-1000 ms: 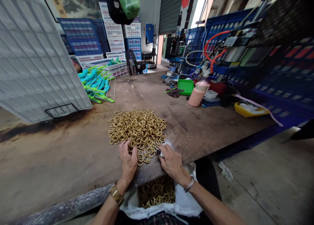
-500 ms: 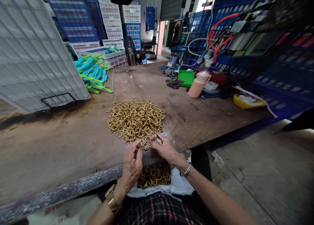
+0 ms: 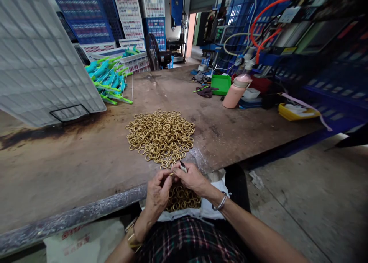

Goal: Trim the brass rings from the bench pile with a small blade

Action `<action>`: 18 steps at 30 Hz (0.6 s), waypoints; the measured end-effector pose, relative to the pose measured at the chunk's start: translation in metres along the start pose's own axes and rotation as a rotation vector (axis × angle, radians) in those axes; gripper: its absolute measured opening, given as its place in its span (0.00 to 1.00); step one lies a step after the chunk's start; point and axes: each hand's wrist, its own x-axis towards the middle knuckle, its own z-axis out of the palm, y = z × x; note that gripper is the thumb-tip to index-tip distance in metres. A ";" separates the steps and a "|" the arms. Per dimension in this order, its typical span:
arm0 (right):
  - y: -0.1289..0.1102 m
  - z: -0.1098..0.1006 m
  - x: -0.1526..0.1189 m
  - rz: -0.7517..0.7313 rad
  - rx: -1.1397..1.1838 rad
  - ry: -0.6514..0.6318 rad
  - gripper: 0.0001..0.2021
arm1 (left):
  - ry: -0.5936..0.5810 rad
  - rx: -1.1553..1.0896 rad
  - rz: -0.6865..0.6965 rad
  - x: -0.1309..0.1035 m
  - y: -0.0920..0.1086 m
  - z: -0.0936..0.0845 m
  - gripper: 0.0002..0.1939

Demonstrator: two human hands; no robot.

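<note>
A heap of brass-coloured rings (image 3: 161, 134) lies on the brown tabletop (image 3: 94, 167). At the table's front edge, just below the heap, my left hand (image 3: 157, 190) pinches one ring (image 3: 171, 174) between thumb and forefinger. My right hand (image 3: 192, 177) meets it there, closed around a small pale tool (image 3: 183, 166) whose dark pointed tip sticks up past the fingers. The fingertips of both hands touch or nearly touch at the ring, and partly hide it. Beneath my hands, a white sack (image 3: 211, 207) on my lap holds more rings (image 3: 185, 200).
A large pale ribbed panel (image 3: 48, 60) stands at the left, beside turquoise and green plastic pieces (image 3: 110, 79). Toward the right are a pink bottle (image 3: 235, 92), a green tray (image 3: 220, 84) and a yellow tray (image 3: 297, 113). A black fan (image 3: 153, 52) stands at the far edge.
My left hand has come in from the heap's front edge with a ring. My right hand has moved slightly down and left to meet it. The view has tilted a little.
</note>
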 end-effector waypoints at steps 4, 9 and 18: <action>-0.006 0.000 -0.002 -0.042 -0.080 -0.001 0.13 | -0.030 -0.060 -0.108 -0.002 0.010 0.002 0.08; -0.008 0.002 -0.004 -0.060 -0.080 -0.056 0.14 | -0.088 -0.196 -0.255 -0.006 0.010 0.001 0.13; 0.002 -0.001 -0.007 -0.188 -0.538 0.070 0.09 | -0.072 -0.501 -0.396 -0.010 0.002 0.004 0.14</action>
